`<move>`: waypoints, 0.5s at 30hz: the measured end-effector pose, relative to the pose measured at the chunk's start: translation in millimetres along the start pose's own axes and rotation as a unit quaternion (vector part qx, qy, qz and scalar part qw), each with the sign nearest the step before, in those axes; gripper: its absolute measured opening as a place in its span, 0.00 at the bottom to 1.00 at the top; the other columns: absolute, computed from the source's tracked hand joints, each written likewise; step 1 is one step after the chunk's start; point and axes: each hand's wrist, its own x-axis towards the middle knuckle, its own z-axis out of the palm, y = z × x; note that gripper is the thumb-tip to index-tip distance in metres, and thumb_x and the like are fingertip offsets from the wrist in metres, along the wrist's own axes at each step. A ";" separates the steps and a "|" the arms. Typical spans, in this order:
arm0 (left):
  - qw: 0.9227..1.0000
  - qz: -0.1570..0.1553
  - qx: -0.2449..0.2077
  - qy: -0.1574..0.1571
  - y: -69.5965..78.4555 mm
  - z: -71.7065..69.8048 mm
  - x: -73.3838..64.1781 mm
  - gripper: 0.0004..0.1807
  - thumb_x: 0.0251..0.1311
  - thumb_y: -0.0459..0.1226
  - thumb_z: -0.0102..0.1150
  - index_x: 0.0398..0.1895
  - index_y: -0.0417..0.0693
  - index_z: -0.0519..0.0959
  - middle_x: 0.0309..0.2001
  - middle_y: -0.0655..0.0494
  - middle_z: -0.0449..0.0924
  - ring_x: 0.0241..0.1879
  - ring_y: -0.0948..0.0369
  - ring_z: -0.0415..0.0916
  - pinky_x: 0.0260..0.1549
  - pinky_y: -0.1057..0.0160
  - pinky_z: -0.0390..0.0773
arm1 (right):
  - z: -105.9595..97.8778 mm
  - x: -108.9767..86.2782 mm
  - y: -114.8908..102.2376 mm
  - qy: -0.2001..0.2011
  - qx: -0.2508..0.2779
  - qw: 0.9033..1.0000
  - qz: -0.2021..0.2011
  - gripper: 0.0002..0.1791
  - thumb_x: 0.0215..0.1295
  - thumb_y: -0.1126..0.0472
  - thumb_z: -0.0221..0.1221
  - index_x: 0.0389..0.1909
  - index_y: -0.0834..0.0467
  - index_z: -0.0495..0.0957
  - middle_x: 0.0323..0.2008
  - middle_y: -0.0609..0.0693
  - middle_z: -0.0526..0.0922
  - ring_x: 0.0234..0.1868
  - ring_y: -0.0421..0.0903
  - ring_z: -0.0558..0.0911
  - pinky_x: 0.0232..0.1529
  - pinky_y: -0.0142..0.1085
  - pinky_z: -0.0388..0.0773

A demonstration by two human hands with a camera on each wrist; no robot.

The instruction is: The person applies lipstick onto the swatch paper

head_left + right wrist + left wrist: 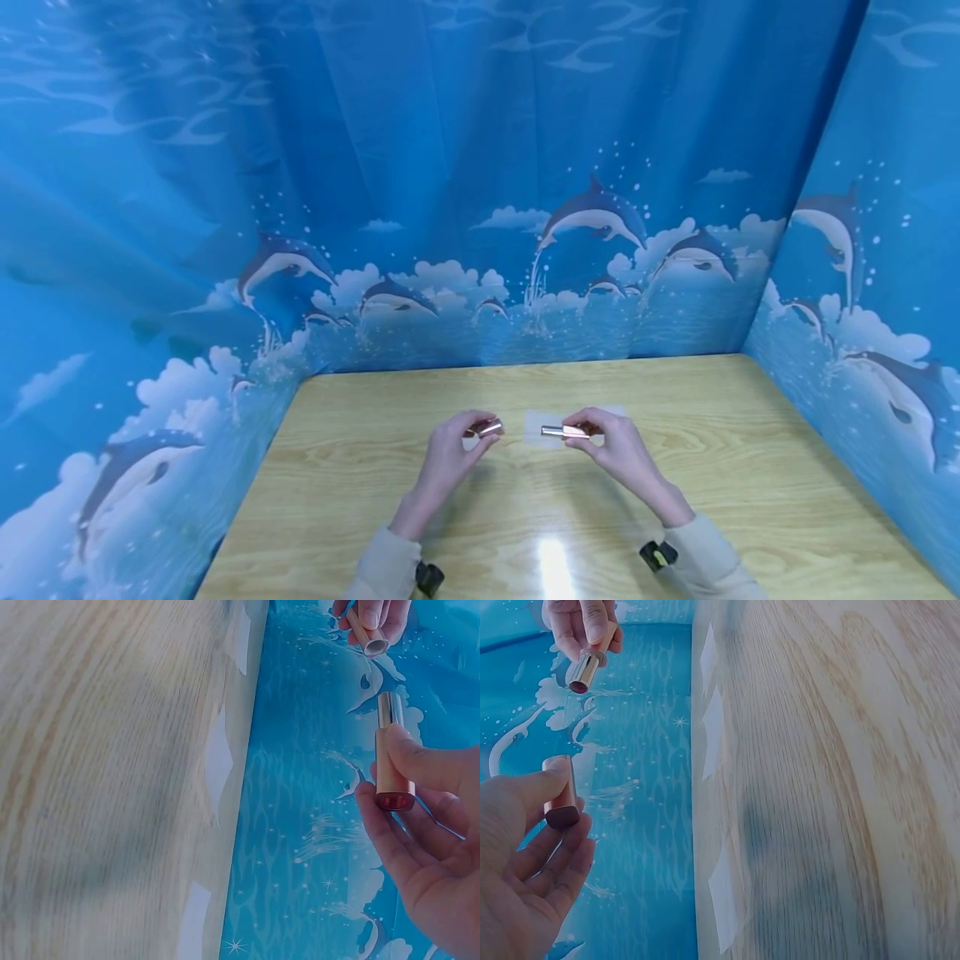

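Saw pale grey sleeves (pixel 382 568) nearest, around five and seven o'clock. Found a hollow, rectangular rose-gold cap (pixel 491 427) pinched in the left hand (pixel 450 450) and, apart at its three o'clock, a shiny-collared rose-gold metallic tube (pixel 567 432) pinched in the right hand (pixel 618 448), above a translucent whitish sheet (pixel 534 423).
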 end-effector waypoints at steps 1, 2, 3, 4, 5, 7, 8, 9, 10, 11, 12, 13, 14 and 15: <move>1.000 -0.002 -0.002 0.000 -0.1 -0.4 -0.2 0.15 0.58 0.36 0.73 0.48 0.48 0.85 0.42 0.57 0.87 0.40 0.65 0.84 0.40 0.67 0.86 | 0.1 -0.4 0.2 -0.001 0.003 1.000 0.001 0.14 0.52 0.64 0.75 0.41 0.53 0.87 0.34 0.40 0.86 0.34 0.37 0.82 0.38 0.38 0.86; 1.000 -0.004 -0.004 -0.001 -0.1 -1.0 -0.5 0.15 0.58 0.37 0.73 0.49 0.48 0.84 0.42 0.58 0.87 0.40 0.65 0.83 0.40 0.67 0.86 | 0.1 -0.6 0.3 -0.002 0.006 1.000 0.002 0.14 0.53 0.64 0.75 0.41 0.53 0.87 0.34 0.40 0.86 0.34 0.37 0.82 0.38 0.38 0.87; 1.000 -0.007 -0.005 -0.002 -0.2 -1.5 -0.6 0.16 0.58 0.37 0.73 0.49 0.48 0.84 0.42 0.58 0.87 0.40 0.65 0.83 0.40 0.67 0.86 | 0.2 -0.8 0.4 -0.002 0.008 1.000 0.002 0.14 0.53 0.64 0.75 0.41 0.54 0.87 0.34 0.40 0.86 0.34 0.37 0.82 0.38 0.38 0.87; 1.000 -0.011 -0.006 -0.003 -0.3 -2.0 -0.7 0.15 0.58 0.38 0.73 0.49 0.49 0.84 0.42 0.58 0.87 0.40 0.65 0.83 0.40 0.67 0.86 | 0.2 -1.0 0.6 -0.003 0.010 1.000 0.002 0.14 0.53 0.64 0.75 0.41 0.54 0.87 0.34 0.40 0.86 0.34 0.37 0.82 0.38 0.39 0.87; 1.000 -0.017 -0.008 -0.005 -0.6 -2.6 -0.8 0.15 0.59 0.38 0.72 0.49 0.50 0.85 0.42 0.59 0.87 0.40 0.66 0.83 0.40 0.67 0.85 | 0.2 -1.2 0.7 -0.003 0.011 1.000 0.003 0.14 0.54 0.64 0.75 0.41 0.55 0.87 0.34 0.40 0.86 0.34 0.37 0.82 0.38 0.39 0.87; 1.000 -0.029 -0.010 -0.006 -1.7 -3.6 -1.5 0.15 0.60 0.39 0.72 0.50 0.51 0.85 0.42 0.61 0.87 0.40 0.67 0.82 0.41 0.67 0.85 | 0.4 -1.4 1.1 -0.003 0.015 1.000 0.004 0.14 0.54 0.64 0.75 0.42 0.55 0.87 0.34 0.40 0.86 0.34 0.37 0.82 0.38 0.39 0.87; 0.999 -0.036 -0.011 -0.007 -2.6 -4.2 -1.7 0.15 0.60 0.40 0.72 0.50 0.51 0.85 0.42 0.61 0.87 0.40 0.67 0.82 0.41 0.66 0.85 | 0.5 -1.4 1.2 -0.002 0.015 1.000 0.004 0.13 0.54 0.64 0.74 0.42 0.55 0.87 0.34 0.40 0.86 0.34 0.37 0.82 0.38 0.38 0.86; 0.999 -0.042 -0.012 -0.007 -3.6 -4.6 -1.7 0.14 0.61 0.40 0.72 0.50 0.52 0.85 0.42 0.61 0.86 0.40 0.67 0.82 0.41 0.66 0.85 | 0.5 -1.5 1.4 -0.003 0.015 1.000 0.005 0.13 0.55 0.63 0.74 0.42 0.55 0.87 0.35 0.40 0.86 0.34 0.38 0.82 0.38 0.37 0.86; 0.999 -0.048 -0.013 -0.005 -4.5 -5.1 -1.9 0.14 0.61 0.40 0.71 0.50 0.52 0.84 0.41 0.62 0.86 0.40 0.68 0.82 0.41 0.66 0.85 | 0.7 -1.6 1.6 -0.003 0.015 1.000 0.006 0.13 0.55 0.63 0.74 0.42 0.55 0.87 0.35 0.40 0.86 0.35 0.38 0.82 0.38 0.38 0.86; 0.998 -0.055 -0.016 -0.003 -5.4 -5.6 -2.2 0.14 0.61 0.40 0.72 0.50 0.53 0.84 0.41 0.62 0.86 0.40 0.68 0.82 0.41 0.66 0.85 | 0.8 -1.8 1.8 -0.003 0.017 1.000 0.007 0.13 0.55 0.63 0.74 0.42 0.54 0.87 0.35 0.40 0.86 0.35 0.38 0.83 0.38 0.38 0.86; 0.998 -0.061 -0.019 -0.002 -6.1 -6.2 -2.3 0.14 0.61 0.40 0.71 0.49 0.54 0.84 0.41 0.63 0.86 0.40 0.68 0.82 0.41 0.65 0.85 | 1.1 -2.0 2.1 -0.003 0.018 1.000 0.009 0.13 0.55 0.63 0.74 0.42 0.53 0.87 0.35 0.41 0.86 0.35 0.38 0.83 0.38 0.39 0.87; 0.997 -0.068 -0.023 -0.001 -6.9 -6.7 -2.3 0.13 0.61 0.40 0.71 0.49 0.54 0.84 0.40 0.63 0.86 0.40 0.68 0.82 0.41 0.65 0.85 | 1.4 -2.3 2.3 -0.004 0.019 1.000 0.010 0.13 0.55 0.63 0.74 0.42 0.53 0.87 0.35 0.41 0.86 0.35 0.39 0.83 0.38 0.40 0.87; 0.997 -0.075 -0.027 0.000 -7.3 -7.6 -2.3 0.13 0.61 0.40 0.71 0.49 0.55 0.84 0.40 0.64 0.86 0.40 0.68 0.82 0.41 0.64 0.85 | 1.6 -2.6 2.5 -0.004 0.021 1.000 0.011 0.13 0.55 0.63 0.74 0.42 0.52 0.87 0.35 0.41 0.86 0.35 0.39 0.83 0.38 0.41 0.87; 0.996 -0.079 -0.030 0.003 -7.9 -8.3 -2.6 0.13 0.61 0.40 0.71 0.48 0.56 0.84 0.40 0.64 0.86 0.40 0.68 0.82 0.41 0.63 0.86 | 2.0 -2.9 2.8 -0.004 0.023 1.000 0.012 0.13 0.55 0.63 0.74 0.41 0.52 0.87 0.35 0.42 0.87 0.35 0.39 0.83 0.39 0.43 0.87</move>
